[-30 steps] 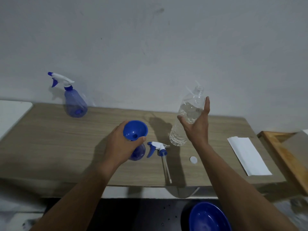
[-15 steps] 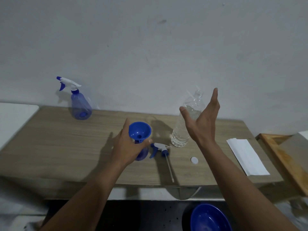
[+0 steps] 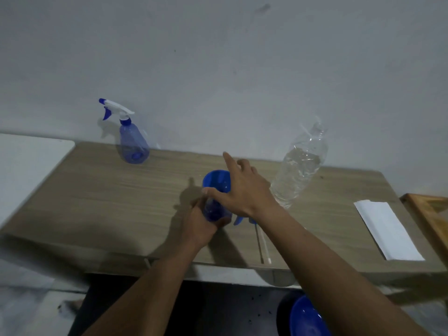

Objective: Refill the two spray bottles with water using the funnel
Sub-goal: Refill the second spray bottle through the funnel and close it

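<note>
Head view: left hand (image 3: 201, 221) wrapped around open spray bottle (image 3: 213, 210) on the table (image 3: 97, 202), blue funnel (image 3: 217, 181) seated in its neck. Right hand (image 3: 244, 187) over funnel rim, fingers spread, thumb against it. Detached sprayer head (image 3: 257, 229) under right wrist. Water bottle (image 3: 298, 166) just right of right hand; second spray bottle (image 3: 132, 139) far left, capped.

blue funnel (image 3: 216, 182) sits upright in an uncapped blue spray bottle (image 3: 213, 210); second capped bottle (image 3: 134, 146) stands far-left.
</note>
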Demonstrator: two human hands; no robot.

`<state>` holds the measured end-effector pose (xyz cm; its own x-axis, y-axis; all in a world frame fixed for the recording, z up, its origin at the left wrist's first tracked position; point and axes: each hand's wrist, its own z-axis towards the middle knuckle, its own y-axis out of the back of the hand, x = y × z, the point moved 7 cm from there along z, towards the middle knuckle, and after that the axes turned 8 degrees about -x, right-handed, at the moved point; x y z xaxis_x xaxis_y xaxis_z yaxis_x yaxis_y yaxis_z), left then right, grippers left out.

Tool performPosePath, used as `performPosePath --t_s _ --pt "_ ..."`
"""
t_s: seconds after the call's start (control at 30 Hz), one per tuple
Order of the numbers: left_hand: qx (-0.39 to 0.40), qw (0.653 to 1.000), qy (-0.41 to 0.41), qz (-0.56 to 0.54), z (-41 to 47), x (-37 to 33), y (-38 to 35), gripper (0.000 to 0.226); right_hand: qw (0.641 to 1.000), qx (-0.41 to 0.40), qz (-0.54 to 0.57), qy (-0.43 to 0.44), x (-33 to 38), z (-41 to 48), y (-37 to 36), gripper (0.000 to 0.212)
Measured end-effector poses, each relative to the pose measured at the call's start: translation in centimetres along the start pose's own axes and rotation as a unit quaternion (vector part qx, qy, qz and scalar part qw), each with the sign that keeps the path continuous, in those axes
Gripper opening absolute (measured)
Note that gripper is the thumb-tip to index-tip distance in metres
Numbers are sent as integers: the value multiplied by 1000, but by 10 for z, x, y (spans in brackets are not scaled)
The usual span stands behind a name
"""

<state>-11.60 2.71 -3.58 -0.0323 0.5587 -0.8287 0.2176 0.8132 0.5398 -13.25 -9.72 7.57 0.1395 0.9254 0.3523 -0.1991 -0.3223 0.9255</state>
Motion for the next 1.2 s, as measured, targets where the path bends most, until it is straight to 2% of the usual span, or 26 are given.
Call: performPosePath --t_s 0.13,0.27,0.37,0.5,0.67,0.83,0.93,1.0,1.1,1.2 --pt "17 999 -10 29 4 -2 -3 48 997 66 -44 16 1 12 -11 91" --pt "-4 1000 -11 28 10 3 -3 48 995 94 -14 30 7 16 -3 85" --pt "3 999 -17 38 14 3 -6 50 994 91 53 -6 0 30 16 80" --pt "-32 999 -42 6 15 5 -5 44 986 37 156 -47 -23 52 42 74" --pt "-38 998 -50 -11 17 10 -6 37 940 -6 318 -126 -50 58 19 48" --pt "-39 996 -75 -14 16 4 -3 35 933 24 311 -180 -78 65 -48 64" --pt "-39 996 -82 -10 17 2 -3 38 937 11 297 -185 -91 71 -73 80" --pt "-42 996 -81 -12 18 3 -2 42 947 4 274 -170 -95 76 -85 75" --pt "-44 995 -87 -14 19 2 0 48 945 35 272 -177 -102 77 -109 64" --pt "-38 994 -99 -8 19 0 1 49 954 52 224 -193 -115 75 -126 68"
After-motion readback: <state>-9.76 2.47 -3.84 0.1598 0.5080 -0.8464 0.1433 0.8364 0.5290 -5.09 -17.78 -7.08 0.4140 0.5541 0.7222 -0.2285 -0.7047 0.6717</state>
